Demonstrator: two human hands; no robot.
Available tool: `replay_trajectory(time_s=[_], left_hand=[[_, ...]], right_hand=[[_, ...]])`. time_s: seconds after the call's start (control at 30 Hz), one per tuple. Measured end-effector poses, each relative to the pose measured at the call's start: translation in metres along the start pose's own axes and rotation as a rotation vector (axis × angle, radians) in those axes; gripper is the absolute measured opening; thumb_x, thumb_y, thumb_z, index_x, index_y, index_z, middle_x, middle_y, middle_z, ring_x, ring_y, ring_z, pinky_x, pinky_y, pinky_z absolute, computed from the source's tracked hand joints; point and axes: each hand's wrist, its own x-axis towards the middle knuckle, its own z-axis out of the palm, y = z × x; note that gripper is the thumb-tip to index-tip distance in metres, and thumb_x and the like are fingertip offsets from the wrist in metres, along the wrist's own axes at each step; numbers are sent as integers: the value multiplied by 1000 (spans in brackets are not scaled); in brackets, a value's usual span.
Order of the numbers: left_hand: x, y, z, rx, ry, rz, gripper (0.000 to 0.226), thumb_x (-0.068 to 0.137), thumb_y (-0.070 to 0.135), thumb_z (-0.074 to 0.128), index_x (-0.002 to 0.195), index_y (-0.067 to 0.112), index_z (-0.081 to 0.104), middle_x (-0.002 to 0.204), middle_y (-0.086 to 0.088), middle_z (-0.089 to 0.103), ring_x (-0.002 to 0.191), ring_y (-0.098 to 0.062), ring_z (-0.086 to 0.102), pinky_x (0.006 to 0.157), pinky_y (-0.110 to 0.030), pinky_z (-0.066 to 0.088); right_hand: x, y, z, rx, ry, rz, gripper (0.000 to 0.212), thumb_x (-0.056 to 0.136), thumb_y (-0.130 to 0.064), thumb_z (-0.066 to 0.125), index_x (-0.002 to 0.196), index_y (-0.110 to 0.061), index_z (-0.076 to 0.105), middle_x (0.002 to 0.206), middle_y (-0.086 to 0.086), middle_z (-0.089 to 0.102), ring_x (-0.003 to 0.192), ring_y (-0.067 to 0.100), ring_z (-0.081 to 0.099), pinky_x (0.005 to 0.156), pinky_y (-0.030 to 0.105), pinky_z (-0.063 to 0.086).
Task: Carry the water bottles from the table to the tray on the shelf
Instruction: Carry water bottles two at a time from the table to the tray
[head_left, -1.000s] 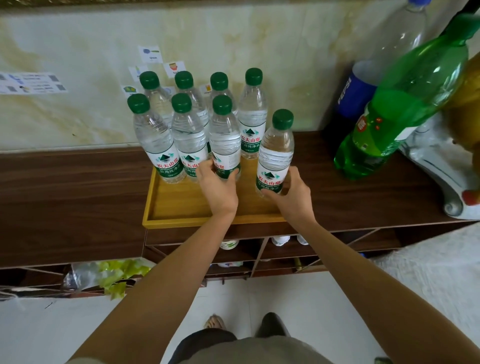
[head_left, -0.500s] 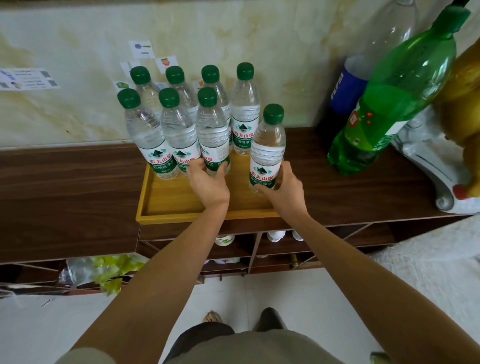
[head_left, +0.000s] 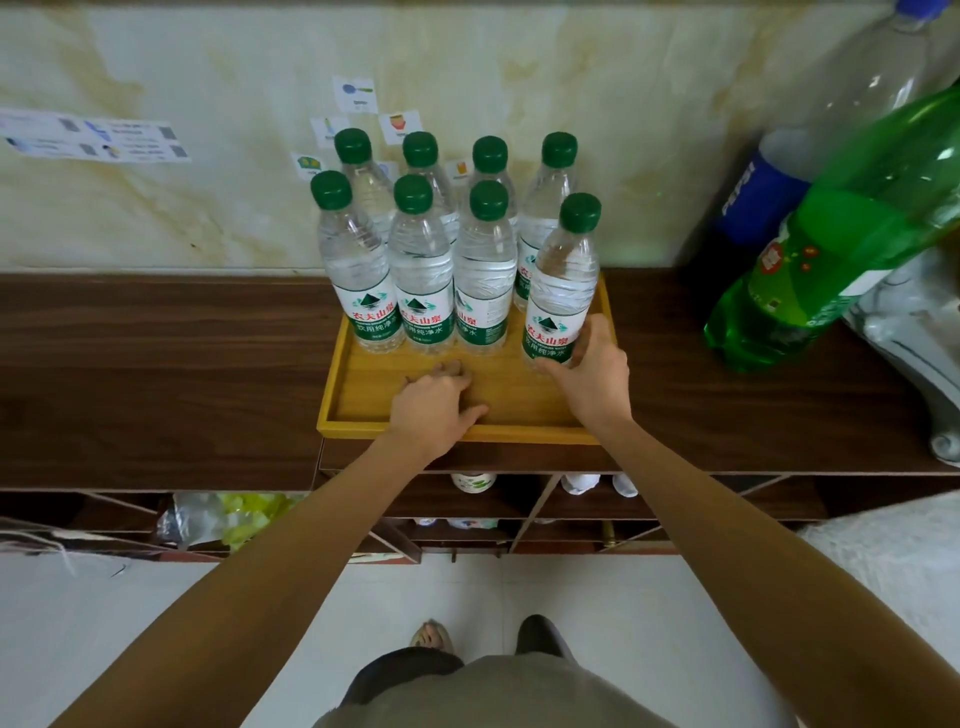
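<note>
Right hand (head_left: 592, 371) wraps the label of the 8th water bottle (head_left: 558, 291), upright at the wooden tray's (head_left: 457, 432) right edge. Left hand (head_left: 434, 410) empty, fingers loosely spread over tray floor. Bottles likely full, heavy, smooth: grip mid-label.

Mid-frame, our right hand (head_left: 589, 371) grips the front-right water bottle (head_left: 558, 291) on the tray (head_left: 519, 410); our left hand (head_left: 434, 405) rests empty beside it.

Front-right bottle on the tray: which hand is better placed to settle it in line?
Probably the right hand: it already wraps the front-right bottle, while the left hand lies empty over the tray.
</note>
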Motion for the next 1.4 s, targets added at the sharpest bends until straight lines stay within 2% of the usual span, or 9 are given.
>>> replay_trajectory(time_s=[0.23, 0.57, 0.73, 0.8, 0.9, 1.0, 1.13, 1.27, 1.4], left_hand=[[2, -1, -5, 38, -12, 5, 57, 92, 51, 56, 139, 20, 51, 150, 3, 43, 126, -24, 52, 107, -50, 41], [3, -3, -5, 46, -24, 13, 58, 91, 53, 56, 138, 19, 51, 145, 1, 46, 126, -24, 52, 104, -50, 44], [-2, 0, -6, -5, -11, -16, 55, 93, 48, 56, 141, 21, 49, 153, 4, 38, 130, -23, 49, 111, -50, 36], [-8, -1, -5, -73, -5, -17, 50, 95, 45, 55, 140, 25, 49, 152, 6, 40, 129, -23, 51, 112, -48, 35], [-23, -11, -9, -193, 72, -81, 42, 95, 44, 53, 135, 30, 52, 135, 5, 59, 119, -22, 58, 95, -42, 51], [-49, -29, -19, -243, 129, -200, 39, 96, 43, 52, 132, 30, 55, 127, 3, 64, 114, -23, 61, 87, -41, 54], [-114, -64, -28, -239, 165, -354, 32, 96, 36, 53, 127, 27, 60, 127, 3, 62, 112, -21, 61, 89, -40, 53], [-203, -117, -24, -144, 69, -603, 32, 97, 36, 47, 123, 22, 61, 125, -2, 62, 112, -27, 60, 87, -39, 50], [-309, -177, -5, -141, 28, -834, 37, 98, 37, 47, 132, 25, 55, 133, -1, 58, 120, -25, 56, 93, -39, 50]], right_hand=[[14, -12, 18, -27, 11, -28, 59, 72, -23, 85, 116, -14, 46, 119, 6, 66, 107, 20, 65, 85, 38, 57], [20, -19, 27, -32, 19, 20, 60, 74, -19, 83, 120, -15, 45, 123, 5, 65, 111, 19, 62, 89, 34, 54], [4, -19, 12, -8, -19, 78, 53, 83, -24, 75, 125, -11, 45, 104, 2, 63, 87, 13, 60, 62, 19, 44], [-12, -17, 2, -1, -1, 99, 42, 89, -27, 69, 123, -13, 48, 106, -3, 63, 86, 12, 59, 65, 23, 45], [-30, -16, -2, -52, -109, -38, 24, 91, -23, 63, 113, -15, 56, 105, -4, 68, 85, 13, 63, 74, 32, 53], [-37, -30, 16, -173, -279, -212, 22, 91, -20, 62, 111, -12, 59, 103, -2, 68, 88, 13, 62, 75, 25, 46], [-65, -73, 64, -289, -512, -450, 24, 92, -26, 60, 114, -16, 56, 109, -1, 66, 98, 20, 64, 78, 31, 49], [-113, -121, 130, -540, -791, -794, 34, 93, -31, 59, 122, -16, 50, 118, 6, 59, 109, 28, 58, 77, 35, 46], [-184, -166, 209, -732, -962, -1110, 46, 93, -31, 57, 132, -13, 43, 130, 12, 51, 120, 34, 51, 91, 40, 44]])
